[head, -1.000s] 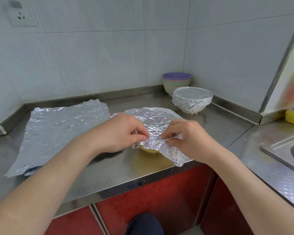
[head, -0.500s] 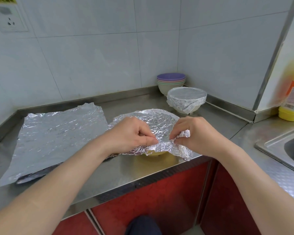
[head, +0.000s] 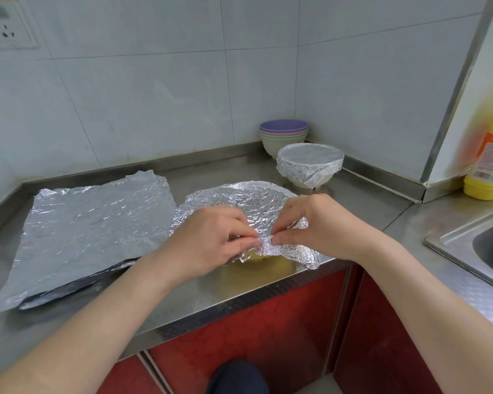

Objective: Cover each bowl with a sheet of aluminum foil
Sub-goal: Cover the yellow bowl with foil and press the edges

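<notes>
A yellow bowl (head: 255,255) stands near the counter's front edge, almost wholly hidden under a crinkled foil sheet (head: 245,199) laid over it. My left hand (head: 208,240) and my right hand (head: 316,226) both pinch the sheet's near edge, fingertips almost touching at the bowl's front rim. Behind, to the right, a white bowl (head: 310,166) is wrapped tight in foil. A stack of bare coloured bowls (head: 282,135), purple on top, sits in the corner.
Flat spare foil sheets (head: 88,228) lie stacked on the steel counter (head: 182,291) to the left. A yellow detergent bottle (head: 490,163) stands at the right, with a sink (head: 484,245) below it. Red cabinet doors run under the counter edge.
Both hands have drawn closer together along the foil's near edge and folded it down over the bowl's front rim. The view has shifted slightly.
</notes>
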### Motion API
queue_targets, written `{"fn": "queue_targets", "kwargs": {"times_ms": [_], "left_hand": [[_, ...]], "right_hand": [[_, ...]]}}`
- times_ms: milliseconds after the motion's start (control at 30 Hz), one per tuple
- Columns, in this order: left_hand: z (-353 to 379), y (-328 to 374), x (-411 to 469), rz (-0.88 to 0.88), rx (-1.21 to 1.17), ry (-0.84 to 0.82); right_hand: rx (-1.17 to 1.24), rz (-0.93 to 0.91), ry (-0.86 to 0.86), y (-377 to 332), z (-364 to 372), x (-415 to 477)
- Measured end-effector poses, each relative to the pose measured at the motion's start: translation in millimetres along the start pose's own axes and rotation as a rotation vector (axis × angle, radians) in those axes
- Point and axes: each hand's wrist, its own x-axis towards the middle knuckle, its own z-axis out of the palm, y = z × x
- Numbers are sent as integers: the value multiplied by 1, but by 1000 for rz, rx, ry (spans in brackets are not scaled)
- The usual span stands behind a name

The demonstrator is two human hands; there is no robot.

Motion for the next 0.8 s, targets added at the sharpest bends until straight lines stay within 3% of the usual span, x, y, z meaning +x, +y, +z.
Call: {"fn": "queue_targets", "kwargs": {"times_ms": [400,533,700,800], "left_hand": [[20,-4,-2,177,242,108],[19,2,-1,131,169,113],[-2,4,-1,-1,37,93],[-15,-1,2,-80,13,35]], "right_hand": [[-467,-390,239,17,31,2],[-426,-382,205,18,27,1],[-219,-161,171,22,8,-9],[-78,-122,216,16,10,-9]]}}
